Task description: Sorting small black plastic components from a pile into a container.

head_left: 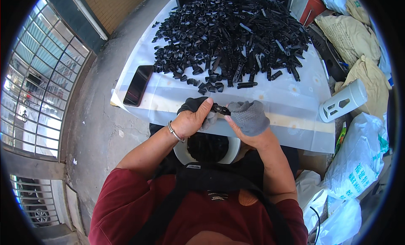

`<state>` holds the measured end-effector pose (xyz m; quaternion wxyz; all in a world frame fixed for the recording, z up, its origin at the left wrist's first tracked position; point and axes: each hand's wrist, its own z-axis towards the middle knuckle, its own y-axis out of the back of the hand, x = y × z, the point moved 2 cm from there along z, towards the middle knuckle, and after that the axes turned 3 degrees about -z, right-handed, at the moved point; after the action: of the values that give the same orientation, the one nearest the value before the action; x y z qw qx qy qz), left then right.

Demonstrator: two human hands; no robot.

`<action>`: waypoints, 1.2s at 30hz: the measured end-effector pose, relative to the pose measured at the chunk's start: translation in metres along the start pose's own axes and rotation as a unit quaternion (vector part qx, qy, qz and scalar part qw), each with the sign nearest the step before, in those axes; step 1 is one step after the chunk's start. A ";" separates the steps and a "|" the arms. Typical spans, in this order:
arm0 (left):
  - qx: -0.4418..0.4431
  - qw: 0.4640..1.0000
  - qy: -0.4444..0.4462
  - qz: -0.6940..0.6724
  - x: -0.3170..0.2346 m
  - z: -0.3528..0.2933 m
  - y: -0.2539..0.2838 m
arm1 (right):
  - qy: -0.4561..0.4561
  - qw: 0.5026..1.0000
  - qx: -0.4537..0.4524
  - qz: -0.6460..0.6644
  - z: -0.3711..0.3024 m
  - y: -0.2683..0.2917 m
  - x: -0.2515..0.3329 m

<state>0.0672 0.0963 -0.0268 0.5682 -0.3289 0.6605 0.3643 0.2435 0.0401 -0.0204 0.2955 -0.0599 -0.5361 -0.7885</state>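
Observation:
My left hand (190, 118), bare with a metal bracelet on the wrist, grips a small black plastic part (220, 109) together with a dark rag under the fingers. My right hand (249, 117) wears a grey knit glove and pinches the other end of the same part. Both hands meet at the near edge of the table (291, 118), which is covered with a white plastic sheet. Below them, on my lap, a white bowl (180, 152) holds more black parts. A large heap of black plastic parts (230, 34) covers the far half of the table.
A black phone (138, 85) lies at the table's left edge. A white cylindrical holder (342, 100) lies on its side at the right edge. Sacks and white plastic bags (354, 160) crowd the right side. Concrete floor and a barred window (40, 76) are on the left.

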 end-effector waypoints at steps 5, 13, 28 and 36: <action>0.009 0.996 -0.010 0.088 -0.006 0.000 -0.002 | 0.051 0.997 -0.002 -0.064 0.003 0.004 0.010; -0.008 0.948 -0.170 0.270 -0.009 -0.012 -0.004 | 0.103 0.989 -0.012 -0.102 0.004 -0.019 0.027; -0.099 0.810 -0.197 0.543 0.012 0.045 0.020 | -0.080 0.972 0.017 -0.220 0.041 -0.021 -0.037; -0.112 0.852 -0.159 0.487 0.012 0.044 0.021 | 0.026 0.971 0.052 -0.234 0.031 -0.020 -0.021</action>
<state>0.0704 0.1440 -0.0399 0.3748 0.0355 0.5916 0.7129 0.2436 0.0809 -0.0320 0.1197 0.1032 -0.5674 -0.8081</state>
